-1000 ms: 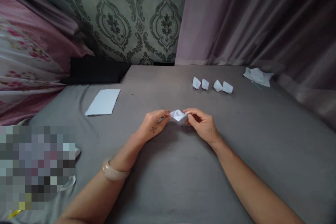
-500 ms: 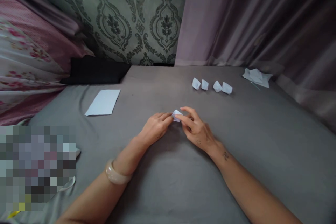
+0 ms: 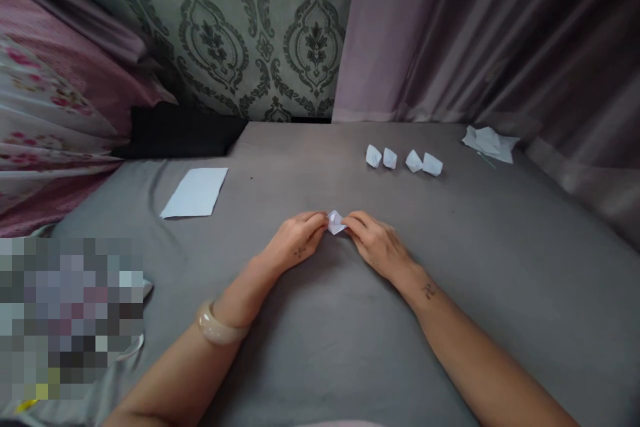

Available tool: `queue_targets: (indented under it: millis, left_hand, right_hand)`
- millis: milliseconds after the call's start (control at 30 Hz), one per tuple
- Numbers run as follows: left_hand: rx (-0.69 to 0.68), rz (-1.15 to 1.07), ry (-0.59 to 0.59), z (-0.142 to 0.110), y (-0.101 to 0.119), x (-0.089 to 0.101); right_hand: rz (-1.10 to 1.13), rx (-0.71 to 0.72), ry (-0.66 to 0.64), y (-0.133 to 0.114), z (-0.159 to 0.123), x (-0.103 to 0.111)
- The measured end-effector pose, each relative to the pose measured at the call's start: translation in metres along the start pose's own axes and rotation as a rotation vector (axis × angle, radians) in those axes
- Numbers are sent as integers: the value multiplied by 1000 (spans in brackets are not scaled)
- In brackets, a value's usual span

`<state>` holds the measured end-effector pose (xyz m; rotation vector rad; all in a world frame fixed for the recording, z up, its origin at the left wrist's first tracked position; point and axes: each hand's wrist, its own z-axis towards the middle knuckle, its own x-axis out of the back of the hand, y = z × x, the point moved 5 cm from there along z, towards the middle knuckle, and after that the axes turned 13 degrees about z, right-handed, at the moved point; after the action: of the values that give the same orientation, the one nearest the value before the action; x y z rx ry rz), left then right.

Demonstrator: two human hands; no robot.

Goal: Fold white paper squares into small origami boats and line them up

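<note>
Between my hands is a small piece of folded white paper (image 3: 335,222), partly covered by my fingers. My left hand (image 3: 303,232) pinches its left side, thumb and fingers pressed together. On the opposite side, my right hand (image 3: 374,240) grips the right edge with its fingers closed. Both hands are low over the grey sheet (image 3: 310,347). Beyond them, to the right, several folded paper shapes (image 3: 414,161) stand in a loose row. They are white and angular, like small open pockets.
Flat white paper (image 3: 196,192) lies at left, near a black folded cloth (image 3: 185,130). Crumpled white papers (image 3: 490,141) lie at far right by the purple curtain (image 3: 430,33). A patterned wall (image 3: 270,33) closes off the back. The lower left is pixelated.
My right hand's fingers have gone from spread over the paper to closed on its right edge. The paper looks a little more opened out. The view has shifted slightly.
</note>
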<state>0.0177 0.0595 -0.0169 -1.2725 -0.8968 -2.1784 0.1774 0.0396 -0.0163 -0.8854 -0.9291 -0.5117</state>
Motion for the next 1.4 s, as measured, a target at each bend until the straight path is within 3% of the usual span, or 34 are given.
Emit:
queue_targets:
  millis: [133, 267, 633, 1167, 1400]
  left_hand:
    - [71, -122, -30, 2, -5, -3]
    - [57, -153, -40, 6, -7, -6]
    - [-101, 118, -91, 7, 5, -8]
    - [15, -2, -93, 7, -11, -14]
    - [99, -97, -68, 10, -12, -6]
  right_hand:
    - [-19, -27, -53, 0, 3, -2]
    - [-56, -6, -101, -2, 7, -4]
    - [-17, -24, -110, -2, 7, -5]
    - [52, -46, -75, 1, 8, -4]
    - [57, -94, -69, 2, 10, 0]
